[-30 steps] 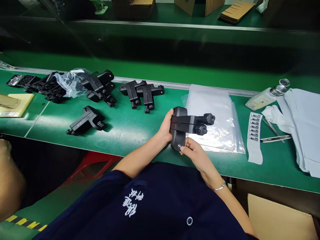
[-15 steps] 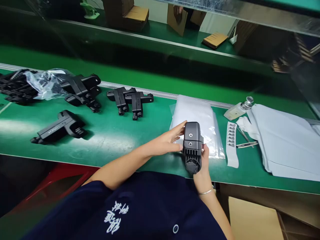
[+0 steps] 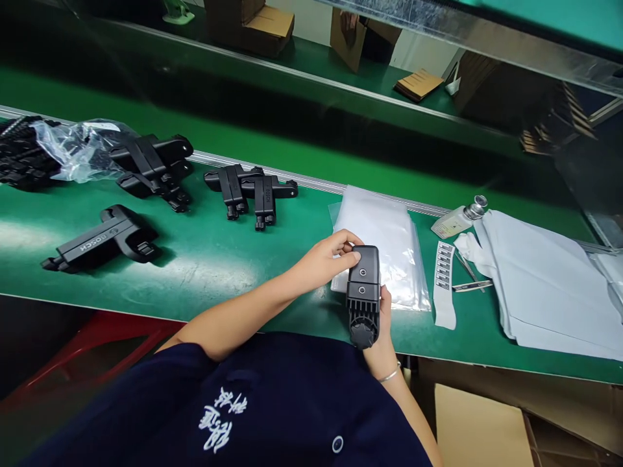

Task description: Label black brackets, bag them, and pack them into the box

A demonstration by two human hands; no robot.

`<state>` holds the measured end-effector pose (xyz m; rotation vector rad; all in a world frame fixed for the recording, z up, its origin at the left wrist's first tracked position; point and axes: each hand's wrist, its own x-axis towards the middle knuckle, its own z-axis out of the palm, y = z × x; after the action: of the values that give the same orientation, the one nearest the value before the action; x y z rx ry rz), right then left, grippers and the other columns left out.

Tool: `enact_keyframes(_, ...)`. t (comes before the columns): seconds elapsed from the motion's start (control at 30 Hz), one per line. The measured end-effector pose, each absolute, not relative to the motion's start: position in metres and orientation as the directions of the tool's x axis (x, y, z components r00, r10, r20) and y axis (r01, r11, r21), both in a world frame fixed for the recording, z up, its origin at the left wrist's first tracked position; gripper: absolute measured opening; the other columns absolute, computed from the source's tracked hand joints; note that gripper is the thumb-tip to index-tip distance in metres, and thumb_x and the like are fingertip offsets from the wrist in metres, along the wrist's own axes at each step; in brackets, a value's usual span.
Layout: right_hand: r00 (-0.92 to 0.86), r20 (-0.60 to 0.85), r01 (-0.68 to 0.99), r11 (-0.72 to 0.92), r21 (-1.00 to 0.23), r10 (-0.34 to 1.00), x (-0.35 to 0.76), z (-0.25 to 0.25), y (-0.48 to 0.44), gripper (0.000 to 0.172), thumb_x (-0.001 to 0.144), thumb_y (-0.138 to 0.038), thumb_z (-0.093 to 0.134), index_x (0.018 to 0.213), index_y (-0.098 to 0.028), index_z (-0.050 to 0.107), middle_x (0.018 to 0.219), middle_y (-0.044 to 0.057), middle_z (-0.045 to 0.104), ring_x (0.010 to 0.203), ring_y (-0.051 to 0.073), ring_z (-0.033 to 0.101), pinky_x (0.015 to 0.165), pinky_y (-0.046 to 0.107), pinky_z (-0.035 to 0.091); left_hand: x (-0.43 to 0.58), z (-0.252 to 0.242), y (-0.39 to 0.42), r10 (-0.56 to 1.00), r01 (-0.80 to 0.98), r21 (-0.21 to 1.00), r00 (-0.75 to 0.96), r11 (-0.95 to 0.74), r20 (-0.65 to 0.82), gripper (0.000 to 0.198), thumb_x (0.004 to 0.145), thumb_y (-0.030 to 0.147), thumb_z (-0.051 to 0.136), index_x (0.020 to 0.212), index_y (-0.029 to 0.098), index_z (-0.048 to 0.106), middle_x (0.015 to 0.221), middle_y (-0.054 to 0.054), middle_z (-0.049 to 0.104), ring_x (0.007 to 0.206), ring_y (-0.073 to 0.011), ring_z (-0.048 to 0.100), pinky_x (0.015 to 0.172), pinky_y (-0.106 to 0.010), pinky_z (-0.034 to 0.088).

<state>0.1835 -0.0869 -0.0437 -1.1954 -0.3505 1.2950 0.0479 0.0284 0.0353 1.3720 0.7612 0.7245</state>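
Between my hands is a black plastic tool housing, with two screw heads, a ribbed section and a round knob at its near end. My left hand grips its far end, thumb on the top face and fingers behind it. From below and the right, my right hand holds the housing, its fingers mostly hidden behind the part. A stack of clear plastic bags lies just beyond my hands. To the left, a similar black part marked BOSCH rests on the green bench.
Several more black parts lie along the bench's back edge, some near a crumpled plastic bag. On the right are a label strip, tweezers, a pump bottle and white sheets. A red stool stands below.
The housing has come slightly nearer and to the left, tilting so more of its screw face shows. My left hand has shifted to its far end, thumb now on top.
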Motion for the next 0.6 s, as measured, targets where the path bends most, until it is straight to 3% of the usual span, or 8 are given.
enact_keyframes(0.13,0.357,-0.255,-0.446,-0.076,-0.892,0.899,0.189,-0.039,-0.087,0.044,0.088,-0.064,0.053,0.106,-0.027,0.069,0.095,0.004,0.075,0.092,0.024,0.070,0.081,0.040,0.060,0.037,0.040,0.026,0.792,-0.069,0.995,0.610,0.069,-0.013,0.035,0.082,0.039,0.068,0.113,0.022,0.067,0.109,-0.008,0.069,0.105,-0.0263,0.062,0.096,-0.036,0.045)
enact_keyframes(0.2,0.429,-0.136,-0.393,0.049,-0.918,0.893,0.195,-0.037,-0.090,0.047,0.086,-0.061,0.059,0.122,-0.030,0.061,0.106,0.004,0.073,0.095,0.023,0.070,0.082,0.040,0.060,0.027,0.040,0.022,0.737,-0.066,0.995,0.675,0.074,-0.011,0.061,0.078,0.037,0.076,0.135,0.025,0.057,0.123,-0.009,0.067,0.117,-0.0307,0.060,0.103,-0.039,0.042)
enact_keyframes(0.3,0.481,0.038,-0.269,0.189,-0.944,0.876,0.209,-0.036,-0.102,0.071,0.073,-0.048,0.081,0.135,-0.034,0.051,0.113,0.003,0.069,0.099,0.021,0.069,0.092,0.039,0.056,0.011,0.036,0.015,0.686,-0.006,0.996,0.725,0.090,-0.057,0.091,0.071,0.027,0.082,0.152,0.029,0.038,0.129,-0.009,0.065,0.120,-0.0326,0.059,0.107,-0.041,0.041)
enact_keyframes(0.43,0.413,0.094,-0.099,0.147,-0.984,0.906,0.221,-0.038,-0.116,0.080,0.065,-0.047,0.087,0.135,-0.030,0.051,0.114,0.009,0.069,0.102,0.027,0.070,0.094,0.045,0.055,-0.005,0.027,0.008,0.699,0.074,0.990,0.701,0.120,-0.137,0.093,0.073,0.028,0.081,0.154,0.031,0.035,0.118,-0.008,0.067,0.100,-0.0286,0.065,0.101,-0.042,0.046)
enact_keyframes(0.6,0.371,0.094,-0.117,0.147,-0.982,0.924,0.219,-0.037,-0.117,0.079,0.067,-0.047,0.086,0.135,-0.030,0.050,0.118,0.009,0.069,0.107,0.029,0.069,0.093,0.047,0.057,-0.009,0.026,0.004,0.718,0.077,0.989,0.681,0.129,-0.147,0.090,0.072,0.032,0.083,0.151,0.031,0.040,0.116,-0.007,0.066,0.096,-0.0265,0.066,0.099,-0.042,0.048)
